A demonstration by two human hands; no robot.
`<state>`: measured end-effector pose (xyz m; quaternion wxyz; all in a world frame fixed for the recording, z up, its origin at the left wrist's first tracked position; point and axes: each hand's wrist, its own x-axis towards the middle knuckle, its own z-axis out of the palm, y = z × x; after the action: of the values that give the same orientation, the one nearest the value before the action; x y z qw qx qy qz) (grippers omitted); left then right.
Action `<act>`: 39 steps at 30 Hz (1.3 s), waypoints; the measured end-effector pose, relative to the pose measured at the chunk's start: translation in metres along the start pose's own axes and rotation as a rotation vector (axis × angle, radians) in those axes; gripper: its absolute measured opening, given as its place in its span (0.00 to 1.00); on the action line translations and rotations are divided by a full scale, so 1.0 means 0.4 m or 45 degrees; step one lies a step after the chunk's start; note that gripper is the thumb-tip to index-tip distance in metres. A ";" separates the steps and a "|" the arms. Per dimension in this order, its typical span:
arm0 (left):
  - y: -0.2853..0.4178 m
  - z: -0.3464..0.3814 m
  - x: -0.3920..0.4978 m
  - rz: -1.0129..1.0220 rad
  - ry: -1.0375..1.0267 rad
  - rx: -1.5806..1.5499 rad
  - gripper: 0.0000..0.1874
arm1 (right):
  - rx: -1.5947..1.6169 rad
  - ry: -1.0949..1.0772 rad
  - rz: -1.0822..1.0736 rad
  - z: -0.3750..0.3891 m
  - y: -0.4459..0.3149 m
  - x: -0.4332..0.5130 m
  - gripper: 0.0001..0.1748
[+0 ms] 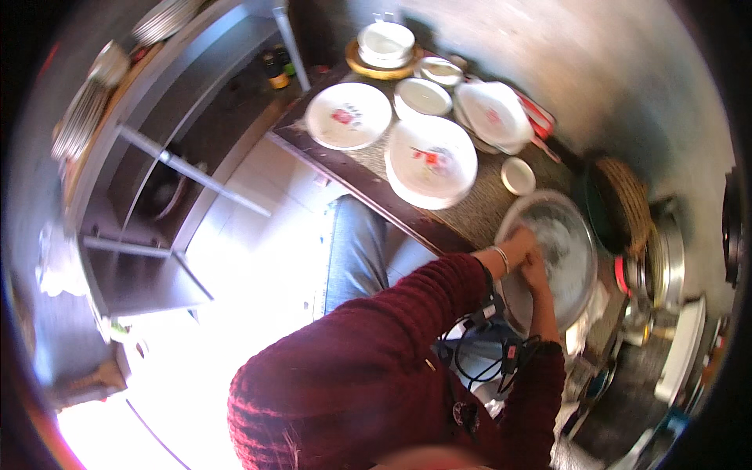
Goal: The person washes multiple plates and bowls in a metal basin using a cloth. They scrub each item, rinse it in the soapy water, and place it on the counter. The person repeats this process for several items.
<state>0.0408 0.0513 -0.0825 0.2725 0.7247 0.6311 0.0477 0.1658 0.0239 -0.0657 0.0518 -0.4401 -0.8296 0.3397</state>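
Observation:
A large metal basin [578, 294] of cloudy, sudsy water stands at the right part of the table. Over its near left side, my left hand [520, 244], with a bracelet at the wrist, meets my right hand [533, 269]. The fingers overlap and blur, so whether anything is between them cannot be told. Just beyond the rim sits a small white bowl [518, 176]. Two large white dishes with red floral prints, one round plate [349, 116] and one deeper dish [431, 161], lie farther left on the table.
White bowls [386, 44], another bowl [423, 98] and stacked dishes [493, 114] line the table's back. A woven basket [625, 202] leans by the wall, near a red-lidded jar [624, 276]. Black cables [476, 358] hang before my body. An open cabinet [135, 276] and plate stacks [82, 120] stand left.

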 end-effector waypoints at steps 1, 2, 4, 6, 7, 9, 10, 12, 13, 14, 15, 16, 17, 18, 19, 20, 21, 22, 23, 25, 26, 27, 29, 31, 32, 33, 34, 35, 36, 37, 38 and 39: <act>0.000 0.025 0.044 -0.006 -0.129 -0.007 0.13 | -0.100 -0.065 0.097 -0.011 0.017 0.023 0.28; 0.002 0.055 0.100 -0.025 -0.264 -0.010 0.13 | -0.190 -0.073 0.169 -0.015 0.028 0.036 0.29; -0.008 0.175 0.169 0.039 -0.092 0.129 0.14 | -0.442 -0.076 0.301 -0.031 0.037 0.056 0.31; -0.030 0.257 0.243 0.035 0.093 0.323 0.15 | -0.606 0.004 0.333 -0.047 0.039 0.056 0.30; -0.032 0.279 0.260 0.025 0.171 0.307 0.15 | -0.601 0.075 0.403 -0.056 0.042 0.053 0.29; -0.022 0.280 0.266 0.027 0.322 0.282 0.15 | -0.840 0.060 0.435 -0.066 0.055 0.038 0.27; -0.015 0.266 0.250 -0.026 0.498 0.094 0.14 | -0.928 0.104 0.338 -0.067 0.066 0.027 0.25; 0.005 0.202 0.210 0.051 0.421 0.148 0.13 | -1.124 0.261 0.117 -0.053 0.095 -0.011 0.23; 0.016 0.179 0.180 0.083 0.337 0.175 0.13 | -1.102 0.175 0.117 -0.052 0.108 -0.024 0.21; 0.021 0.157 0.158 0.115 0.285 0.191 0.13 | -1.074 0.009 0.209 -0.044 0.119 -0.046 0.20; 0.026 0.138 0.128 0.153 0.344 0.228 0.12 | -1.042 -0.152 0.302 -0.034 0.124 -0.065 0.18; 0.023 0.138 0.126 0.150 0.268 0.209 0.11 | -0.996 0.029 0.194 -0.024 0.121 -0.092 0.16; 0.024 0.143 0.126 0.155 0.326 0.223 0.10 | -0.943 0.214 0.074 -0.012 0.111 -0.121 0.15; 0.017 0.148 0.127 0.152 0.430 0.216 0.10 | -0.892 0.386 -0.006 0.000 0.092 -0.136 0.13; 0.021 0.154 0.130 0.144 0.577 0.208 0.09 | -0.711 0.416 -0.054 0.007 0.065 -0.143 0.12; 0.014 0.160 0.131 0.152 0.717 0.174 0.08 | -0.544 0.432 -0.055 0.011 0.033 -0.149 0.11; 0.020 0.160 0.132 0.171 0.699 0.176 0.07 | -0.396 0.409 0.045 0.014 -0.004 -0.149 0.11; 0.018 0.157 0.124 0.150 0.777 0.124 0.07 | -0.168 0.418 0.026 0.010 -0.041 -0.148 0.11; 0.020 0.151 0.108 0.149 0.788 0.045 0.06 | 0.042 0.385 0.105 0.001 -0.076 -0.143 0.12; 0.020 0.114 0.067 0.170 0.692 -0.040 0.06 | 0.319 0.385 0.193 -0.012 -0.135 -0.119 0.14; 0.016 0.091 0.048 0.195 0.583 -0.044 0.06 | 0.389 0.425 0.207 -0.014 -0.156 -0.110 0.15; 0.013 0.074 0.028 0.224 0.538 -0.035 0.06 | 0.451 0.457 0.166 -0.016 -0.172 -0.104 0.15; 0.006 0.051 0.003 0.301 0.413 0.107 0.07 | 0.332 0.456 0.181 -0.017 -0.186 -0.102 0.14; 0.005 0.045 -0.003 0.316 0.339 0.199 0.07 | 0.197 0.460 0.107 -0.022 -0.185 -0.119 0.13; 0.006 0.049 -0.001 0.292 0.296 0.216 0.08 | 0.127 0.472 0.054 -0.027 -0.181 -0.135 0.11; 0.007 0.054 0.005 0.275 0.308 0.222 0.08 | 0.073 0.470 0.009 -0.032 -0.177 -0.147 0.10; 0.008 0.062 0.006 0.298 0.380 0.276 0.08 | 0.028 0.412 -0.043 -0.046 -0.171 -0.166 0.10; 0.008 0.072 0.000 0.327 0.499 0.311 0.09 | 0.001 0.333 -0.080 -0.064 -0.164 -0.190 0.10; 0.009 0.076 -0.004 0.381 0.436 0.351 0.09 | -0.054 0.253 -0.097 -0.069 -0.159 -0.206 0.11; 0.011 0.083 -0.017 0.337 0.517 0.300 0.10 | -0.092 0.235 -0.055 -0.071 -0.152 -0.214 0.10; 0.009 0.076 -0.023 0.316 0.415 0.253 0.10 | -0.160 0.212 0.007 -0.071 -0.145 -0.214 0.10; 0.007 0.066 -0.031 0.293 0.381 0.211 0.10 | -0.224 0.192 0.081 -0.067 -0.138 -0.218 0.09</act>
<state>0.0518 0.0304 -0.1002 0.1078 0.7967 0.5795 0.1336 0.1905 -0.0499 0.0070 0.0644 -0.4935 -0.8355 0.2331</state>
